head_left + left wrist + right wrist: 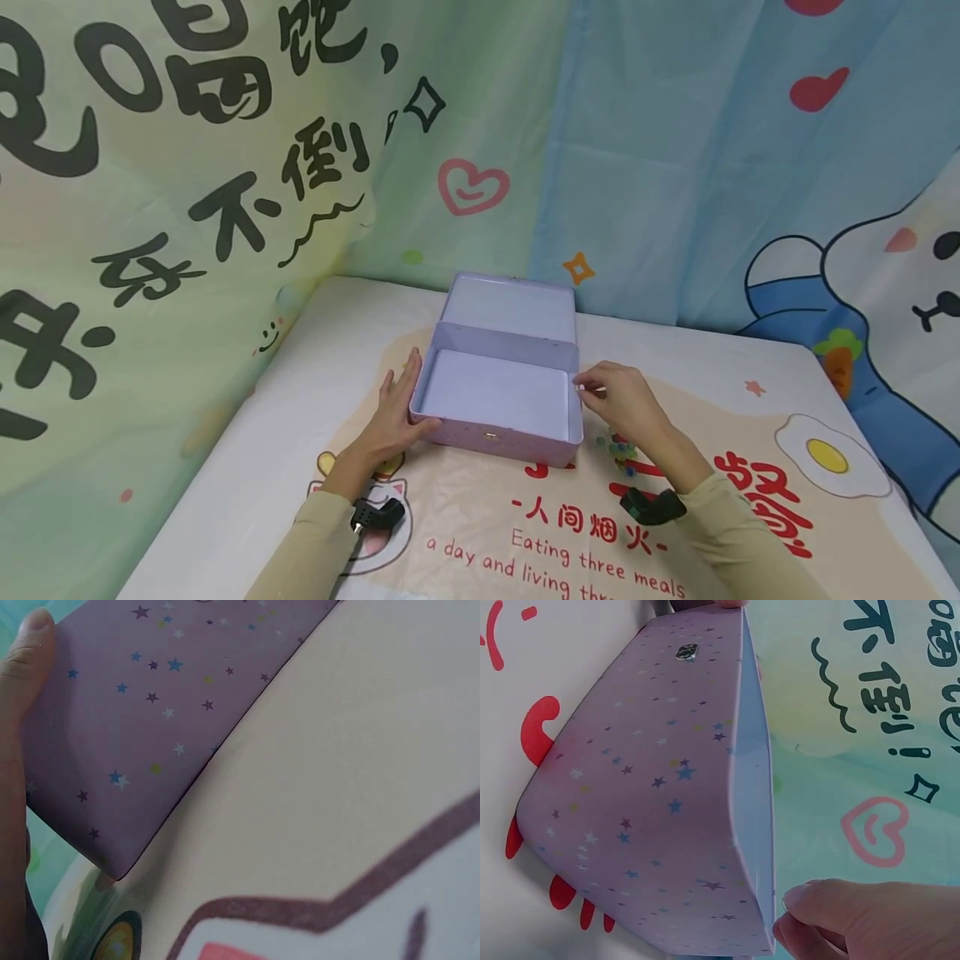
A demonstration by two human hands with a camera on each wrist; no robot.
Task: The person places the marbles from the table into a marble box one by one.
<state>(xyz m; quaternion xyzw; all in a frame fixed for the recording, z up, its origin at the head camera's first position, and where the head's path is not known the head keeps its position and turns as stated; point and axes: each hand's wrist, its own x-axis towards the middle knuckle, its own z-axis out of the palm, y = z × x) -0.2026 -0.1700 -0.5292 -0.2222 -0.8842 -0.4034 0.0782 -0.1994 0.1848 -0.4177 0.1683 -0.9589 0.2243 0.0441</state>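
Note:
A lilac tin box [491, 442] with small printed stars stands on the table, its lid [513, 307] raised at the back. Its pale inside [495, 396] shows nothing lying in it. My left hand [392, 417] holds the box's left front corner, thumb on the front wall and fingers along the left side. At the right rim is my right hand [618, 398], thumb and forefinger brought together close to the edge; whether something small is between them cannot be made out. Several glassy green and blue beads [621, 450] lie on the table under the right forearm.
A printed tablecloth [555, 533] with red lettering and a fried egg picture [832, 457] covers the table. A cloth backdrop [645, 167] hangs directly behind the table and along its left side. A small metal catch [687, 652] sits on the box's front.

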